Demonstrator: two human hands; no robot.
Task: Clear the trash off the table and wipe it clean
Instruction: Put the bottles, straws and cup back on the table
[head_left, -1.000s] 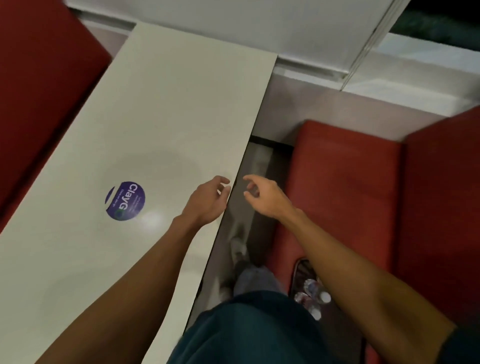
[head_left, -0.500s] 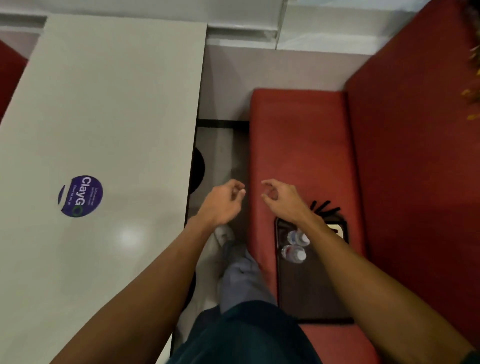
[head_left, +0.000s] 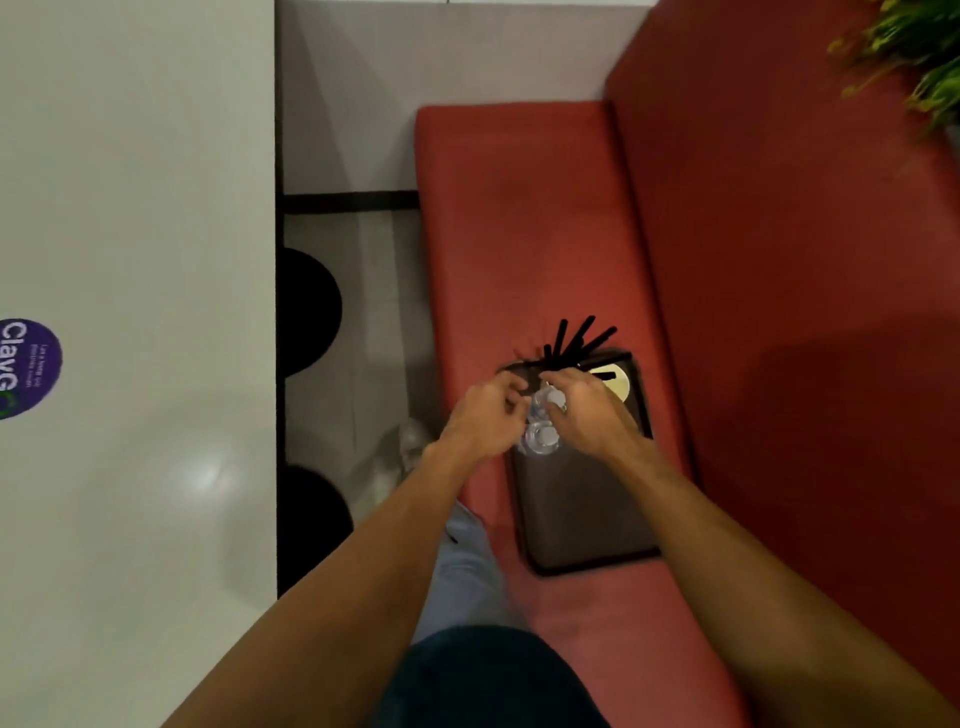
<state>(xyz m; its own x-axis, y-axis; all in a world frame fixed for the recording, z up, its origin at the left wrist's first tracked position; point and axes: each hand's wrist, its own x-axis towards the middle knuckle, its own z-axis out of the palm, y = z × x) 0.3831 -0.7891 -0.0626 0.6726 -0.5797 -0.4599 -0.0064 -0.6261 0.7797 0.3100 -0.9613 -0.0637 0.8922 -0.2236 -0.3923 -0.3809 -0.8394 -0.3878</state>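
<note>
Head view: a dark tray (head_left: 582, 512) is seen on the red bench seat (head_left: 519, 234), at 3 o'clock from the table (head_left: 135, 208). Two clear bottles (head_left: 543, 437) stand at the tray's 12 o'clock end. The left hand (head_left: 485, 415) and right hand (head_left: 589, 413) are curled around them, but whether they are gripped cannot be told. Each bottle should be gripped by its body and kept upright.

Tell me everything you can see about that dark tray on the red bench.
The tray is dark brown, rectangular and plastic-looking, with rounded corners and a low raised rim. It lies flat on the red bench seat, long side running away from the camera. Its far end carries two clear bottles, a cream round item and black sticks jutting past the edge. The left hand and right hand reach over the bottles; whether they grip is unclear.
</note>
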